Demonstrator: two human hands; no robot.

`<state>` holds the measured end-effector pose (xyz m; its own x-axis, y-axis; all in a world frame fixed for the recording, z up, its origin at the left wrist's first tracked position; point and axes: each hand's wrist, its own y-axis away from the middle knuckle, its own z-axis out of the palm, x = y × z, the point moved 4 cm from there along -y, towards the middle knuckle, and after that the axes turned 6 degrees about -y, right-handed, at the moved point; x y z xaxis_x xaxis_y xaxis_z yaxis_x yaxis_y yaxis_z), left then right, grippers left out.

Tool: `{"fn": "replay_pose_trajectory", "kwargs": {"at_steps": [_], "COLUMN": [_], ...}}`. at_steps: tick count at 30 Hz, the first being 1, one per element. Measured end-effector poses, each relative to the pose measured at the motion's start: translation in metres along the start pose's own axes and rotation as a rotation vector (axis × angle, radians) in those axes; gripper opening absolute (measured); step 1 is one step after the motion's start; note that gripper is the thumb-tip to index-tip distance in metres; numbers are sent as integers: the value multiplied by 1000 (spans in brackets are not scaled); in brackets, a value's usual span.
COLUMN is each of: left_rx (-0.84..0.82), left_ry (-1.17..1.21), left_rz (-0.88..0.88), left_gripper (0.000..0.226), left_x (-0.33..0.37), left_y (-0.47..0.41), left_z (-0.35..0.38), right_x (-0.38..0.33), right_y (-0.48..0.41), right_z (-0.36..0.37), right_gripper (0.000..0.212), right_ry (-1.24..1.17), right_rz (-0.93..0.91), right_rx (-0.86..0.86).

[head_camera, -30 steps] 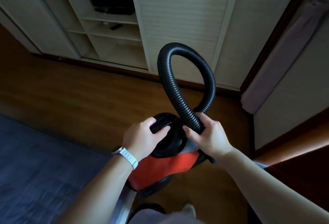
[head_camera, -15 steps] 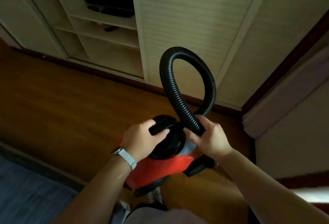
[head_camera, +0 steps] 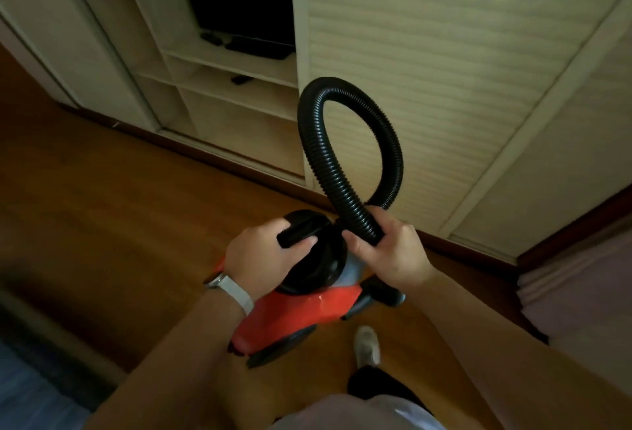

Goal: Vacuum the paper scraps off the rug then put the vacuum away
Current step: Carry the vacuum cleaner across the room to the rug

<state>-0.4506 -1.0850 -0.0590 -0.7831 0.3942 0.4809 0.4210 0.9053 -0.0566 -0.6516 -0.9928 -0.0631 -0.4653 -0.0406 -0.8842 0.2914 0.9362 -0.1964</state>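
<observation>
A small red and black canister vacuum (head_camera: 301,310) hangs above the wooden floor in front of me. My left hand (head_camera: 260,255), with a watch on the wrist, grips the black carry handle on its top. Its ribbed black hose (head_camera: 314,149) loops up and back down in a tall arch. My right hand (head_camera: 386,248) grips both ends of that loop where they meet beside the handle. The blue rug (head_camera: 30,392) shows only as a corner at the bottom left. No paper scraps are visible.
A cream wardrobe (head_camera: 427,63) with slatted sliding doors stands straight ahead. Its open section (head_camera: 236,63) on the left has shelves, a dark screen and small dark items. A dark wooden frame and pinkish fabric (head_camera: 581,286) lie at the right. My foot (head_camera: 367,344) steps on the floor below the vacuum.
I have walked closer to the wardrobe carrying the vacuum. The rug has slid out toward the bottom left of the view. Both hands keep the same hold.
</observation>
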Motion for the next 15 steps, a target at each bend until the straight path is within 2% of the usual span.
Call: {"fn": "replay_pose_trajectory", "kwargs": {"at_steps": [6, 8, 10, 15], "left_rx": [-66, -57, -23, 150], "left_ry": [-46, -43, -52, -18], "left_rz": [-130, -198, -266, -388], "left_gripper": [28, 31, 36, 43], "left_x": [-24, -26, -26, -42], "left_y": [-85, -113, -136, -182], "left_z": [15, 16, 12, -8], "right_x": [33, 41, 44, 34], "right_y": [-108, -149, -186, -271], "right_z": [22, 26, 30, 52], "right_gripper": [35, 29, 25, 30], "right_ry": [-76, -85, -99, -72], "right_rz": [0, 7, 1, -58], "right_rx": [-131, -178, -243, -411]}}
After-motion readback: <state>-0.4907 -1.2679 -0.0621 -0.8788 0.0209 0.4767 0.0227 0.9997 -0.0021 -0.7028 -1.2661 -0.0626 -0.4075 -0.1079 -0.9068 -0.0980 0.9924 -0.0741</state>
